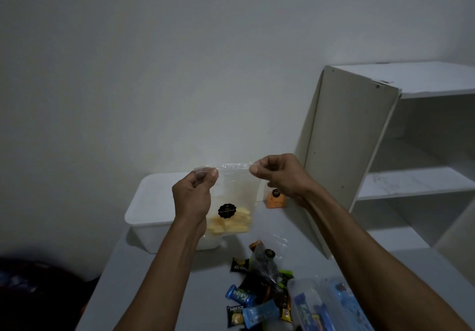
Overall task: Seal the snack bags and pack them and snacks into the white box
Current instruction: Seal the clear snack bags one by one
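I hold a clear zip bag of pale yellow chips (232, 210) with a round black label up in the air above the table. My left hand (194, 194) pinches the bag's top left corner. My right hand (279, 176) pinches its top right corner, so the zip strip is stretched between them. Behind and below the bag stands the white box (151, 207). A second bag with orange snacks (275, 198) stands behind my right wrist. A clear bag of dark snacks (266, 262) lies on the table among several small wrapped snacks (246, 302).
A white shelf unit (385, 151) with open compartments stands at the right, close to my right arm. A clear plastic container (323, 305) holding blue wrappers sits at the table's near right. The grey table (159, 279) ends at the left, where something dark lies below.
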A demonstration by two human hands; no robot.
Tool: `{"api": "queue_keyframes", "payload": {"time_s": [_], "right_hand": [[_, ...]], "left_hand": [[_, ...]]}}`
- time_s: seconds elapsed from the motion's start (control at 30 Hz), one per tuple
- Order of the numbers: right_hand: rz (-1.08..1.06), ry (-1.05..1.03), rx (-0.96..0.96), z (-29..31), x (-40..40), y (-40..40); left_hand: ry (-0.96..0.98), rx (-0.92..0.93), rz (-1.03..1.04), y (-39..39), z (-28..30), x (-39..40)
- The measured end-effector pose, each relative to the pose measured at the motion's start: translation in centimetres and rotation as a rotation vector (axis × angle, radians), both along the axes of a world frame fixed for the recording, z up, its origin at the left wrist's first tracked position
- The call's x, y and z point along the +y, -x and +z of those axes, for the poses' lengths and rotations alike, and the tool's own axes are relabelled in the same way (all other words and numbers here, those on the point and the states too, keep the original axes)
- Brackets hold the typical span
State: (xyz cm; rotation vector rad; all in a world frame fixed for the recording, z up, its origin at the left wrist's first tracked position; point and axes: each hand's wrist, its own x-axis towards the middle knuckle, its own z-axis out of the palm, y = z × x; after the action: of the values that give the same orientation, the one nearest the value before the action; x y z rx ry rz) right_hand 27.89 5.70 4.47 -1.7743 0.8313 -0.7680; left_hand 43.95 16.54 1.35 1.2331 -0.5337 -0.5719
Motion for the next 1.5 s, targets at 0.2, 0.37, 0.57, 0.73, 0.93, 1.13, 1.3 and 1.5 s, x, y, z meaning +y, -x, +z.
{"api": "queue_keyframes", "payload": {"time_s": [0.2, 0.37, 0.57, 0.73, 0.93, 1.13, 1.3, 1.5], "right_hand": [[-0.06, -0.041, -0.054, -0.4, -0.6, 0.9], [-0.067, -0.109, -0.079, -0.4, -0.5, 0.9], [-0.075, -0.144, -0.12, -0.7, -0.4, 0.7], [-0.135, -0.018, -0.122, -0.5, -0.4, 0.8], [-0.027, -0.036, -0.111, -0.1, -0.2, 0.7], [-0.102, 0.113, -0.072, -0.3, 0.1, 0.0], [0.004, 0.145, 0.062, 0.4, 0.1, 0.1], [-0.062, 0.234, 0.081, 0.4, -0.1, -0.2]], "left_hand": [[-0.011, 0.033, -0.022, 0.7, 0.0, -0.8], [-0.016, 0.029, -0.027, 0.4, -0.1, -0.8], [0.0, 0.045, -0.027, 0.4, 0.2, -1.0], [-0.026, 0.076, -0.029, 0.3, 0.2, -0.7], [-0.026, 0.014, 0.011, -0.1, 0.3, -0.9], [-0.026, 0.016, 0.024, 0.5, 0.3, -1.1], [-0.025, 0.004, 0.015, 0.8, 0.4, -1.2], [-0.038, -0.012, -0.001, 1.3, 0.6, -1.2]]}}
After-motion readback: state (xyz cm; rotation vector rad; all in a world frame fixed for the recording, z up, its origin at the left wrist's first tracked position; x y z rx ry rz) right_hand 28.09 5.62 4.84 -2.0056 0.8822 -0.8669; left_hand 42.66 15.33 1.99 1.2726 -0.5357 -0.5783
